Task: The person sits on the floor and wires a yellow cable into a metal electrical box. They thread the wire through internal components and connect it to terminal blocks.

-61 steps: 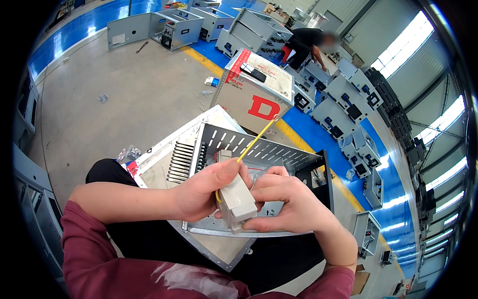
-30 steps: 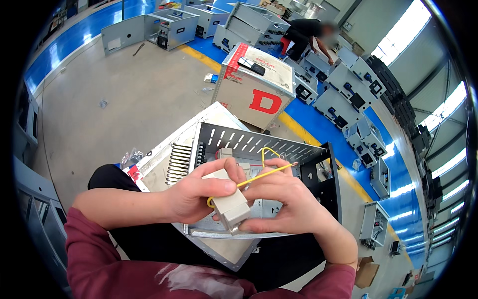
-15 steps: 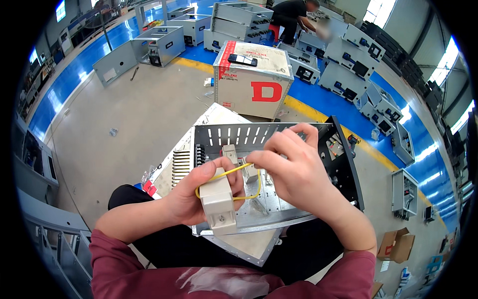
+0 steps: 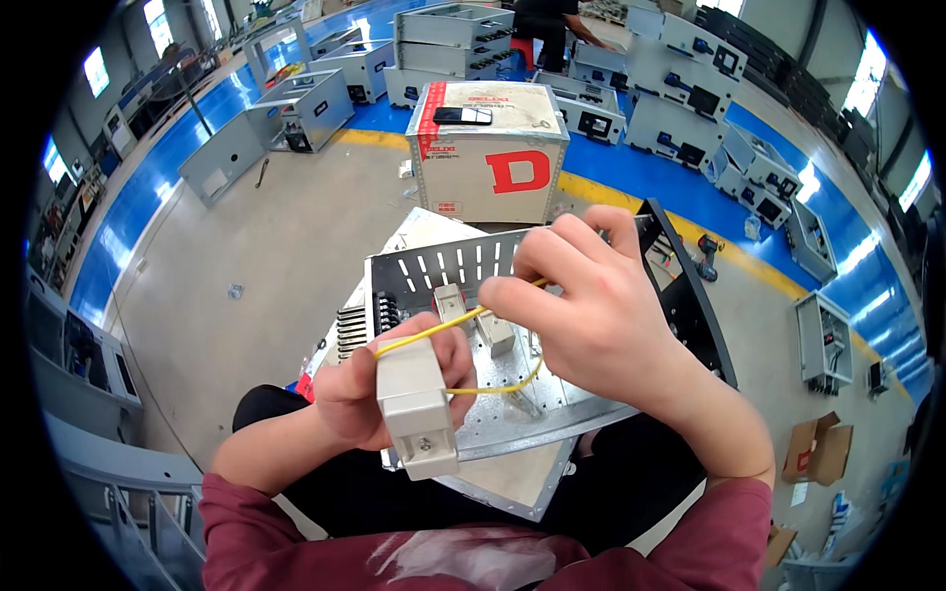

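Two hands at work over a perforated metal mounting plate (image 4: 512, 409) lying across the lap; left hand (image 4: 379, 389) wrapped tight around a pale grey terminal block (image 4: 416, 406), held just above the plate's near edge; right hand (image 4: 591, 305) pinching a yellow wire (image 4: 434, 333) between thumb and forefinger, remaining fingers curled.

Risks, as judged: wire is taut from block to pinch, so a hard pull could draw it out of the block; the slack loop below could snag on small parts fixed to the plate; plate is only balanced on the legs, may tip.

Block: boxy, plastic, one screw at its lower end; wire thin, springy.
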`<state>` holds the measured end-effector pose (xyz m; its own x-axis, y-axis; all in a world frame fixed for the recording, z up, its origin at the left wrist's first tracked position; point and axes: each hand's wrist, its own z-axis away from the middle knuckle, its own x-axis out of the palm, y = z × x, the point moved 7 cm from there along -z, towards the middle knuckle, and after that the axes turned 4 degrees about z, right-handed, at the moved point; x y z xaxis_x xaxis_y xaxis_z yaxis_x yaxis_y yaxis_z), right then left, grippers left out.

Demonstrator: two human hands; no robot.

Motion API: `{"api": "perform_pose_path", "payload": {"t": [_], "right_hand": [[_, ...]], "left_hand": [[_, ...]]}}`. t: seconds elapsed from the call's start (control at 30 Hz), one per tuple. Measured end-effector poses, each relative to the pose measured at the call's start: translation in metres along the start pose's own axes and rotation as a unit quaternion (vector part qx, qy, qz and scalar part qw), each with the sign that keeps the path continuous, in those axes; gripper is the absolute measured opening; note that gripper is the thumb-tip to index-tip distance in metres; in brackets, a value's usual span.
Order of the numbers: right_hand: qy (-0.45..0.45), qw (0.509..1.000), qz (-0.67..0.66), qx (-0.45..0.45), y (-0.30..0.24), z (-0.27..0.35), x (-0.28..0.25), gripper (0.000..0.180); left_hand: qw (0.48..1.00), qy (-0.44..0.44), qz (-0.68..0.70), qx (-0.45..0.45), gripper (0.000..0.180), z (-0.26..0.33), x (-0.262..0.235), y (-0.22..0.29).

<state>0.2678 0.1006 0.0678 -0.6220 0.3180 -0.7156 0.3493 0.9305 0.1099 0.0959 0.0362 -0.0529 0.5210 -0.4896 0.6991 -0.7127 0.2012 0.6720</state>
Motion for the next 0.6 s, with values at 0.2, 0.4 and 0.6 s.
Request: {"api": "perform_pose_path", "payload": {"t": [0.2, 0.4, 0.6], "right_hand": [[-0.008, 0.997, -0.042, 0.065, -0.01, 0.01, -0.019, 0.027], [-0.127, 0.96, -0.223, 0.11, -0.014, 0.02, -0.034, 0.018], [-0.334, 0.734, -0.509, 0.301, 0.025, 0.026, 0.0, 0.022]], "left_hand": [[0.998, 0.025, -0.024, 0.045, 0.084, 0.002, -0.01, 0.022], [0.994, 0.005, -0.081, 0.07, 0.077, -0.003, -0.018, 0.032], [0.995, -0.01, -0.067, 0.07, 0.078, -0.006, -0.002, 0.027]]}}
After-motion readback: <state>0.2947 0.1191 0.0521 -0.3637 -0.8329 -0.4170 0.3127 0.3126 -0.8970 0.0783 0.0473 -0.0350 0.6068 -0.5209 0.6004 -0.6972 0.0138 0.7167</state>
